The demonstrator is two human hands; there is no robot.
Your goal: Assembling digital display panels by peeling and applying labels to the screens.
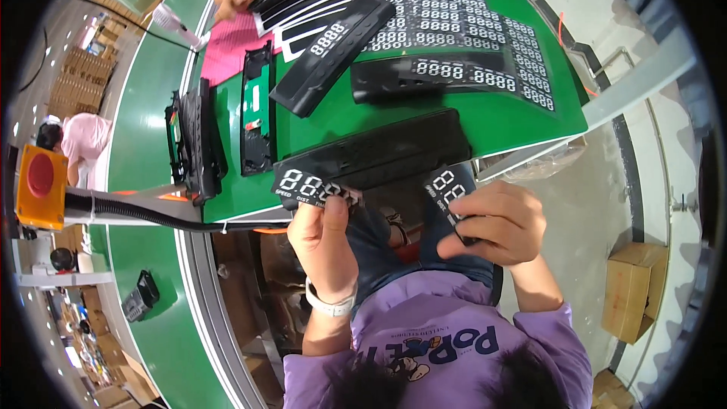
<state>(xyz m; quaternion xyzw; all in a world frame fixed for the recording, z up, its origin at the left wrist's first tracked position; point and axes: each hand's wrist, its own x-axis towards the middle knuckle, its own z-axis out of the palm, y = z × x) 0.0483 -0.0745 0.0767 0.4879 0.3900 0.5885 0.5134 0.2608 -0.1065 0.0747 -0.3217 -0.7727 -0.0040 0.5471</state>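
Note:
My left hand (pixel 326 242), with a white watch band at the wrist, pinches a black display label (pixel 299 182) printed with white segment digits. In my right hand (pixel 500 220), thumb and fingers close on a second such label (pixel 441 188), held tilted. Just beyond both hands, a long black plastic housing (pixel 379 148) lies along the table's near edge. Farther back are a black panel with digits (pixel 333 49) and another black housing (pixel 371 79), partly covered by a transparent sheet of digit labels (pixel 469 26).
A green table (pixel 318 129) holds an open housing with a green circuit board (pixel 257 110) and stacked black housings (pixel 201 140) at left. Across it, another person's hand (pixel 233 1) is near black strips on pink paper. An orange box with a red button (pixel 42 182) stands left.

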